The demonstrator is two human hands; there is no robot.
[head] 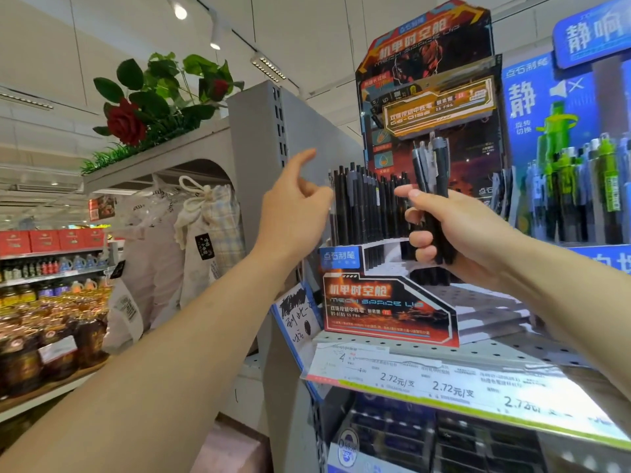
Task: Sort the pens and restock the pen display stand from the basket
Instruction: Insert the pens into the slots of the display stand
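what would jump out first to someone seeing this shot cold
The right hand at centre right grips a bundle of dark pens upright before the red-and-black pen display stand. The left hand reaches toward the pens already standing in it. A red rose tops the shelf at upper left.

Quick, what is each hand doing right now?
Left hand: open, fingers loosely spread, holding nothing, beside the pens in the display stand.
Right hand: closed around a bundle of black pens.
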